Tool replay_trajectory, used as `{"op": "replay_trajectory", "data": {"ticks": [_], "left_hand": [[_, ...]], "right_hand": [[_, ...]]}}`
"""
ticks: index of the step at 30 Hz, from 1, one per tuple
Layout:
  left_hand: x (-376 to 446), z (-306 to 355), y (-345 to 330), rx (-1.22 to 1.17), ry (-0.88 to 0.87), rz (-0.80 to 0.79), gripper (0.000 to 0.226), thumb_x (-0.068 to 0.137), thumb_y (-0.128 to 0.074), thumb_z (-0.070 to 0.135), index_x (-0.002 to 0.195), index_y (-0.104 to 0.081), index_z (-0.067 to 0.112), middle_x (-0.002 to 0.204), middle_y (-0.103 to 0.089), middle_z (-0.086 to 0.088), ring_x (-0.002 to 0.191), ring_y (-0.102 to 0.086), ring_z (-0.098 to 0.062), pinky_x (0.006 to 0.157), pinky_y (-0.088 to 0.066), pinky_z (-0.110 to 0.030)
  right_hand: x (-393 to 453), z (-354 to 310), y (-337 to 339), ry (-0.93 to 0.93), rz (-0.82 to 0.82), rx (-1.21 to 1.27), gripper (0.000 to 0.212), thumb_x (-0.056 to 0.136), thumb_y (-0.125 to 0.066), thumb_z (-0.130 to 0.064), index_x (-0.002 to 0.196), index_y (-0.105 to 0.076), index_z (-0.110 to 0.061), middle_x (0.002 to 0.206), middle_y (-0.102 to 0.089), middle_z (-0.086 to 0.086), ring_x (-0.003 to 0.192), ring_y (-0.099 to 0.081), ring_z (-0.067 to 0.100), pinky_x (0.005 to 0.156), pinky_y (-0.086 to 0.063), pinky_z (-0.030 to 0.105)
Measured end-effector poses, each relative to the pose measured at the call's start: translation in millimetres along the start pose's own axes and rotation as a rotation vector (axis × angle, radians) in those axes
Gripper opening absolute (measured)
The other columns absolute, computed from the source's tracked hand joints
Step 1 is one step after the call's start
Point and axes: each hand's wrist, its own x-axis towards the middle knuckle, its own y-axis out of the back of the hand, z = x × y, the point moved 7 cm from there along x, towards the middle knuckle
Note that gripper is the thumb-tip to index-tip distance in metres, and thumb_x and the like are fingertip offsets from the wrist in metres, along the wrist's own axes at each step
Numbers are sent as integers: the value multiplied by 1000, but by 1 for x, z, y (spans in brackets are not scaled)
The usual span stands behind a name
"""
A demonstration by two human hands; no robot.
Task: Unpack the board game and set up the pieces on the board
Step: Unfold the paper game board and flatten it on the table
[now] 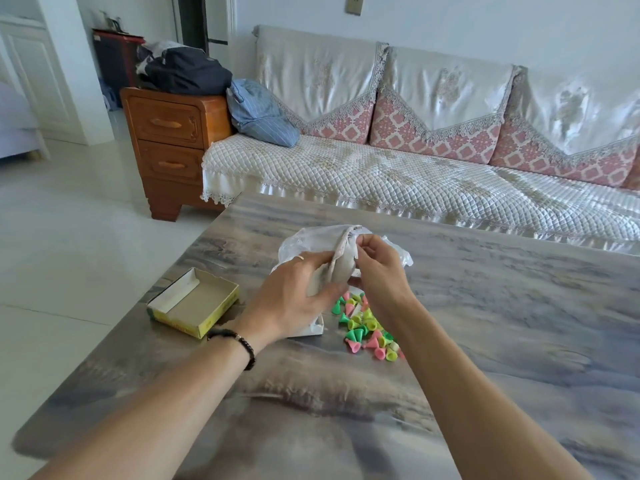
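Living room, daylight; pale sofa (415, 168) with quilted cover behind, wooden drawer unit (169, 147) at its 9 o'clock end carrying a dark bag (183, 72). Marbled grey surface (519, 323) in front carries the work.

Both hands meet over the middle of the surface. Left hand (294, 299), beaded bracelet at the wrist, grips the lower part of a folded pale sheet (341, 263), fingers curled round it. Right hand (377, 268) pinches the sheet's upper edge between thumb and fingers. Judged: the sheet is the folded game board, held up off the surface so the fold can be pulled apart; I cannot make out any print on it.

Crumpled clear plastic bag (304, 242) lies just behind the hands, at 12 o'clock, probably the board's or pieces' wrapper.

Heap of small cone-shaped pieces (367, 323), green, yellow and pink, lies loose directly below the right hand, toward 6 o'clock. Tipped out in one pile, likely to keep them handy until the board is flat.

Empty yellow-sided box tray (194, 303) sits at 9 o'clock of the hands, apart from the pile. A white object (313, 329) shows below the left hand; mostly hidden.

Board not yet spread; no piece placed.
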Motion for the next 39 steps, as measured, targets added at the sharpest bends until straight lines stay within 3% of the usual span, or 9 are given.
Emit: {"op": "replay_trajectory", "data": {"ticks": [2,7,13,17,22,25,28,32,39], "left_hand": [[8,17,-1,-72,-4,57,48,84,-53,64,88,-66,18,78,-69,7,73,-63,-5,63,-52,-34],[22,46,-9,-376,98,106,49,74,-73,53,75,-68,4,73,-69,-15,69,-65,-35,59,-52,-51],[24,83,-36,-515,186,40,26,75,-80,22,57,-63,12,54,-65,2,51,-60,-10,49,-45,-26],[23,97,-53,-551,177,-27,19,81,-74,25,68,-71,11,67,-71,-3,63,-65,-18,62,-52,-35],[20,85,-85,-452,279,-58,34,85,-69,33,81,-63,-1,75,-68,-17,64,-61,-26,69,-53,-42],[16,96,-106,-332,307,-71,38,85,-69,29,116,-53,15,101,-63,0,86,-63,-16,79,-54,-40],[16,139,-117,-257,93,8,55,88,-60,44,135,-41,22,121,-45,11,109,-47,-5,92,-43,-27],[14,195,-150,-537,-14,-194,25,84,-67,45,90,-72,22,80,-72,2,74,-68,-17,66,-54,-29],[27,176,-189,-572,134,-108,32,82,-60,32,70,-68,3,63,-64,-8,59,-49,-12,57,-41,-31]], "right_hand": [[-6,-13,14,0,19,28,11,94,-48,-4,96,-58,1,80,-64,11,71,-62,20,64,-55,32],[-24,-34,56,-65,42,80,17,98,-46,-10,99,-60,-2,74,-69,4,71,-65,17,73,-55,38],[-60,-43,94,-48,-10,73,34,94,-58,-30,101,-64,3,87,-71,13,80,-69,21,79,-56,37],[-75,-43,129,-14,97,38,27,93,-60,-15,94,-64,11,90,-69,23,82,-68,24,77,-57,37],[-93,-47,167,-2,163,70,21,91,-64,-21,75,-61,-8,79,-65,10,79,-63,20,69,-53,31],[-105,-48,192,11,198,25,21,91,-64,-23,75,-63,-9,79,-63,11,78,-63,19,72,-53,32],[-118,-51,216,19,220,9,20,91,-64,-21,75,-66,-9,79,-68,8,79,-65,18,74,-53,32],[-129,-48,240,-9,190,23,19,86,-67,-28,69,-70,-18,84,-71,8,83,-67,16,75,-51,29],[-139,-20,285,-108,345,193,21,82,-70,-28,71,-63,-11,73,-63,6,68,-60,14,68,-50,28]]}}
